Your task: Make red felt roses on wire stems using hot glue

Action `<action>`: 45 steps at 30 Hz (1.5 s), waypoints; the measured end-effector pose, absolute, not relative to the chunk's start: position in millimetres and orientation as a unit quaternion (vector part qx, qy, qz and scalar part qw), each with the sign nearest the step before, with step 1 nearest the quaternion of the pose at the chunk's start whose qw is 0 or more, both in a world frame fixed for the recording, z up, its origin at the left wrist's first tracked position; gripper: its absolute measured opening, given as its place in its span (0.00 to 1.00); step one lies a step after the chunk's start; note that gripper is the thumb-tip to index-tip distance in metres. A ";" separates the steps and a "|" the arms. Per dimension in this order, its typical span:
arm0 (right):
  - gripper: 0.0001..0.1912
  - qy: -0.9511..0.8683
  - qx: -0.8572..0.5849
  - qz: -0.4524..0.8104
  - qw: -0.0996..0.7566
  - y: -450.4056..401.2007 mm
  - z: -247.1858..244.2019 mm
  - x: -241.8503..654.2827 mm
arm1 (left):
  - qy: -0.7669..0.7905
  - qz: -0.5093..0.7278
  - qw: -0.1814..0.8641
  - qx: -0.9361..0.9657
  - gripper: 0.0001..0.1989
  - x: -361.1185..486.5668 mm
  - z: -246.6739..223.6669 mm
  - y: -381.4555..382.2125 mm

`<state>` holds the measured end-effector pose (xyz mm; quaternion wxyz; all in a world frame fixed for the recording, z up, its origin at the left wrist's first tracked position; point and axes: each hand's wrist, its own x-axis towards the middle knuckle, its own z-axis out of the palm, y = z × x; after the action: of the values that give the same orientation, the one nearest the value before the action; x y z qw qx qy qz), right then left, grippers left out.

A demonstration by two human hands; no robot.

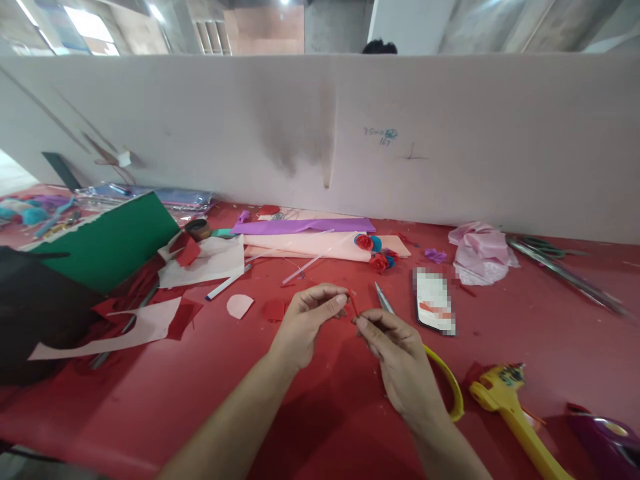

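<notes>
The left hand (309,319) and right hand (400,350) pinch a thin red strip (353,304) between them above a red desk (125,400); it sits at three o'clock from the left grip, eleven from the right, with scissors (384,299) partly hidden behind the right hand.

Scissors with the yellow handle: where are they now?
In the head view, right of centre on the red table, the scissors lie partly hidden by the right hand, blades showing beyond it.
</notes>
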<state>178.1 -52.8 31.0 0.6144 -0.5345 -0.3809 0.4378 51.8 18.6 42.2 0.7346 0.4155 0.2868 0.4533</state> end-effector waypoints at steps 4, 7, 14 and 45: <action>0.06 -0.418 -0.600 0.360 0.580 -55.7 34.9 175.4 | 0.284 0.457 0.727 0.427 0.05 52.7 40.2 18.5; 0.06 -0.433 -0.630 0.316 0.562 -57.8 36.0 173.1 | 0.278 0.460 0.721 0.437 0.06 52.2 40.3 19.1; 0.06 -0.438 -0.628 0.320 0.559 -57.8 35.1 171.4 | 0.274 0.464 0.716 0.443 0.07 50.8 42.5 18.0; 0.08 -0.408 -0.635 0.346 0.558 -57.1 32.1 170.8 | 0.293 0.491 0.662 0.485 0.03 54.0 44.2 12.0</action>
<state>170.8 -57.1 32.1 0.5575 -0.6347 -0.4081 0.3461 54.0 12.0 44.2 0.6619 0.4846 0.2930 0.4912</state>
